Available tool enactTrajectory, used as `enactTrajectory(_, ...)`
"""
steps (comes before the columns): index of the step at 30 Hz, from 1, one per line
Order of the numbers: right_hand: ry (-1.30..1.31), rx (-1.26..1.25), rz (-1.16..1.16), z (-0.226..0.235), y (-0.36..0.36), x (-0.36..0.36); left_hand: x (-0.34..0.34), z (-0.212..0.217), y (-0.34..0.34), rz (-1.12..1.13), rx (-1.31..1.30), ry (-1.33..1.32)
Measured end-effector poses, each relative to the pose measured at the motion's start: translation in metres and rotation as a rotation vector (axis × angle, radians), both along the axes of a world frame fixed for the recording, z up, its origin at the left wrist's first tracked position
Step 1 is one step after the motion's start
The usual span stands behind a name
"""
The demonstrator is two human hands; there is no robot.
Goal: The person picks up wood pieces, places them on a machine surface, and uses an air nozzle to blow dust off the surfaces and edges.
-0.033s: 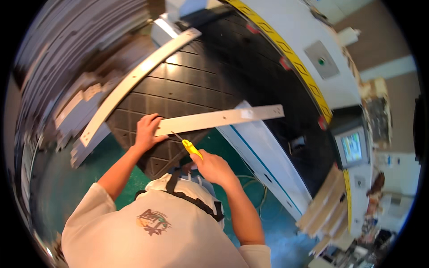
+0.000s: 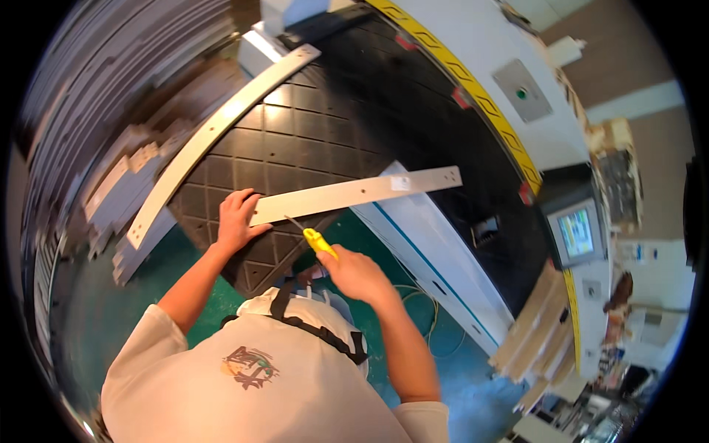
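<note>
A long pale strip (image 2: 325,196) with small holes and a white label lies across the dark grooved machine table (image 2: 258,166). My left hand (image 2: 238,220) grips its left end, fingers over the far edge and thumb along the near one. In my right hand (image 2: 356,276) is a yellow-handled utility knife (image 2: 319,242) with a thin metal blade. The blade's tip is close to the strip's near edge, just right of my left thumb; whether it touches cannot be made out. A second pale strip (image 2: 214,131) lies along the table's left edge, apart from both hands.
A white panel with a blue line (image 2: 436,266) stands right of the hands. Yellow-edged machine housing (image 2: 473,85) borders the far right, with a screen (image 2: 576,234). Stacked boards (image 2: 133,173) stand at left, more boards (image 2: 533,328) at lower right. A cable (image 2: 432,325) hangs over the green floor.
The whole view has shifted slightly, so things appear a little further left. Both hands, the knife and the strip keep nearly the same places relative to each other.
</note>
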State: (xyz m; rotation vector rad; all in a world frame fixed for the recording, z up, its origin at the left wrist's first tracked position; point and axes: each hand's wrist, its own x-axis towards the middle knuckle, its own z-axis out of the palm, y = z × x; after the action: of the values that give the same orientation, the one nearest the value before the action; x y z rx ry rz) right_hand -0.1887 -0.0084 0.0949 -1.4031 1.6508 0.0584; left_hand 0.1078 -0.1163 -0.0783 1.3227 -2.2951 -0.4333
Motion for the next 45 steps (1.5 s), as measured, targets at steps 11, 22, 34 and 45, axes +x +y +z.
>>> enactTrajectory(11, 0.497, -0.112, -0.81, 0.031, 0.029, -0.199, -0.001, -0.002, -0.004, -0.059, -0.016, -0.011)
enactTrajectory(22, -0.329, 0.019, -0.267, 0.004, 0.048, 0.038, 0.005, 0.008, -0.009, -0.087, 0.036, -0.026)
enactTrajectory(34, -0.964, -0.209, -1.37, -0.121, 0.093, -0.051, -0.008, 0.11, 0.024, -0.305, 0.465, -0.219)
enactTrajectory(45, -1.67, -0.731, -1.444, -0.066, 0.228, -0.131, -0.051, 0.14, 0.112, -0.599, 0.272, -0.101)
